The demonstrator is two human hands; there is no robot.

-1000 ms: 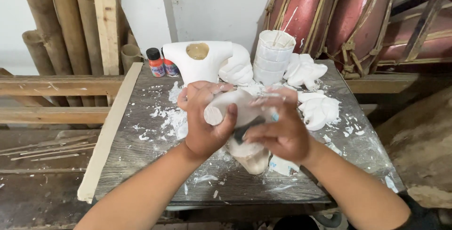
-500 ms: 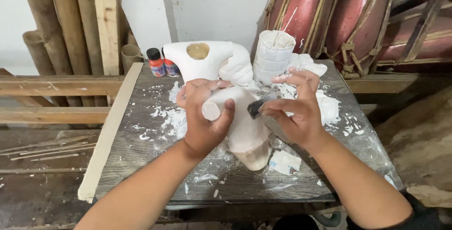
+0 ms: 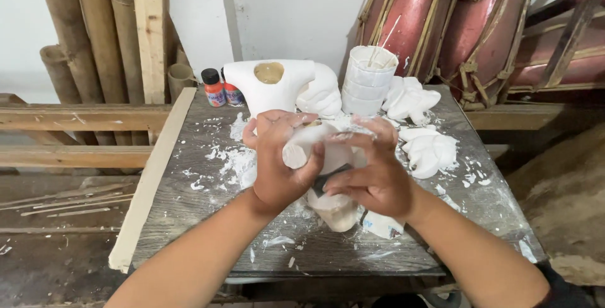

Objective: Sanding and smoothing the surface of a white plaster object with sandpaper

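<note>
Over the counter (image 3: 189, 201), the left hand (image 3: 277, 169) grips a white plaster figure (image 3: 328, 154) tight while the right hand (image 3: 372, 179) pinches a small dark tool against it, which looks like scraping work needing careful, gentle strokes.

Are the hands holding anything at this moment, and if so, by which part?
Yes. The left hand grips a white plaster figure around a rounded limb near its top; the right hand presses against its front, over a small dark object, unclear what.

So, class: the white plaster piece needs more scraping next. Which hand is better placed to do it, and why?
Probably the right hand: it pinches a dark tool against the white plaster piece. The left hand is wrapped around the piece, steadying it above the table.
</note>
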